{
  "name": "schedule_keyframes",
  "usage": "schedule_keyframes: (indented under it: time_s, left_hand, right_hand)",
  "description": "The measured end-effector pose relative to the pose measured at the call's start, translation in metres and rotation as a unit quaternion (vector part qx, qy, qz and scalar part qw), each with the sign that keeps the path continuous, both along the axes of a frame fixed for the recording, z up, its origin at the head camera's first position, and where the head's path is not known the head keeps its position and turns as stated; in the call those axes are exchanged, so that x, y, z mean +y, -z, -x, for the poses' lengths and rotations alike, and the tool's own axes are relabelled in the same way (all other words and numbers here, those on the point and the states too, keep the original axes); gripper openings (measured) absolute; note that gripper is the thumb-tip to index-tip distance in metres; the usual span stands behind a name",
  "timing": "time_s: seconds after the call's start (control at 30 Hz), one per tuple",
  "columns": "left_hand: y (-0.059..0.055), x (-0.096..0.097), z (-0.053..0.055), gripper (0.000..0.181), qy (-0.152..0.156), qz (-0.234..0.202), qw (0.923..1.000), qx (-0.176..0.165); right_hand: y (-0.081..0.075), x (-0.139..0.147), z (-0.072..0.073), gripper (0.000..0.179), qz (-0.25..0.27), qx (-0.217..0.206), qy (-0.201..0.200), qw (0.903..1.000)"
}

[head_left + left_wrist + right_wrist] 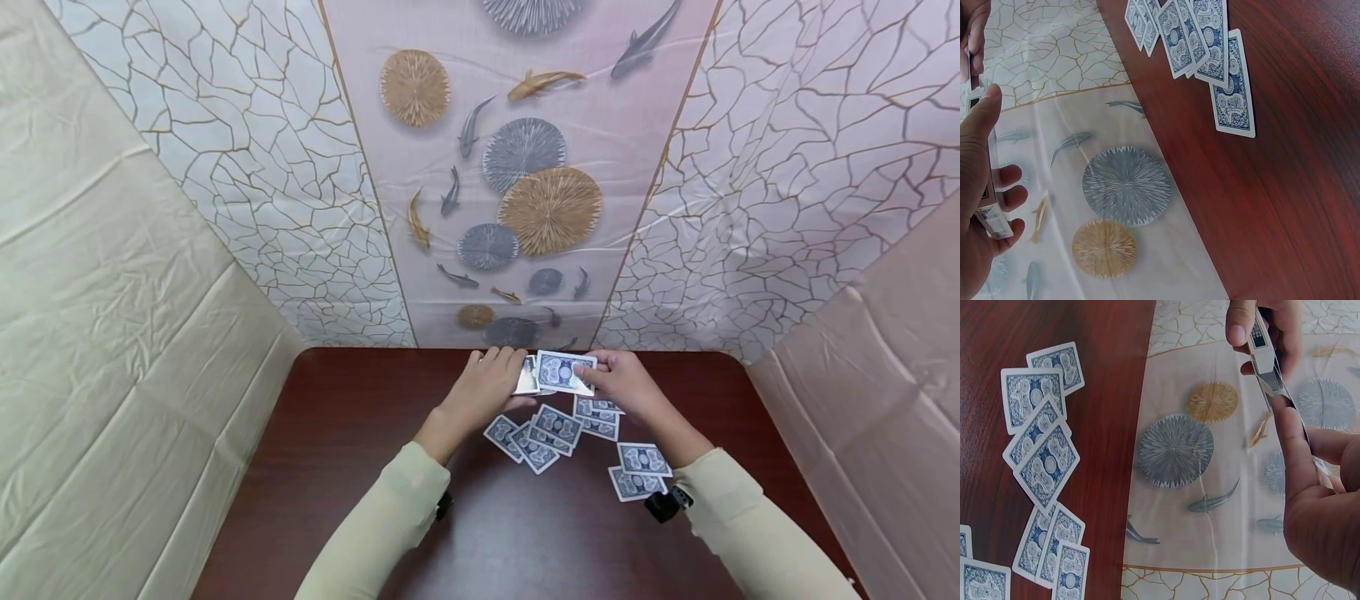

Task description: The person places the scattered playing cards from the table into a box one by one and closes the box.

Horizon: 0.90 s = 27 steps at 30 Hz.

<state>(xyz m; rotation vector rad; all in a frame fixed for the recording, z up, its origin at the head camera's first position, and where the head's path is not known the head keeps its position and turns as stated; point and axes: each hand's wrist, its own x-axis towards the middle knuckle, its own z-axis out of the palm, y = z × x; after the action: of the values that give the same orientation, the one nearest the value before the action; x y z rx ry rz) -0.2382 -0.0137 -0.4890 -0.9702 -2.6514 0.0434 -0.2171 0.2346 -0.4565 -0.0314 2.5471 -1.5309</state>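
Observation:
My left hand (486, 385) grips a slim playing-card box (995, 220), its fingers and thumb wrapped round the sides. Between the thumb and fingers of my right hand (624, 385) are blue-backed playing cards (558, 372), back side up. Their left edge overlaps the box's right end in the head view. Seen from the right wrist, the box (1262, 355) has its end flap lifted toward the right hand, and the cards show nearly edge-on. How many cards the right hand pinches I cannot tell.
Several more blue-backed cards lie face down on the dark red table (360, 467), in an overlapping row (555, 425) below the hands. Two others (641, 471) lie near the right wrist. A patterned cloth (495, 208) hangs behind the table's far edge, with beige cloth at both sides.

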Motion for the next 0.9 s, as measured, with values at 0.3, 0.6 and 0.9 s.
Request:
schedule_keyframes:
  time_s: [0.3,0.6,0.9]
  left_hand:
    - [0.000,0.003,0.003,0.083,0.011,0.003,0.9999,0.010]
    - [0.003,0.006,0.005,0.081,0.007,0.000,0.9999,-0.014]
    - [0.003,0.006,0.005,0.082,0.011,-0.024,0.9992,-0.031]
  right_hand:
    - [0.001,0.005,0.005,0.034,0.015,-0.041,-0.021,0.9989]
    - [0.002,0.009,0.010,0.032,0.035,-0.077,-0.045,0.9954]
    - [0.000,0.008,0.017,0.033,-0.005,-0.054,-0.045,0.9975]
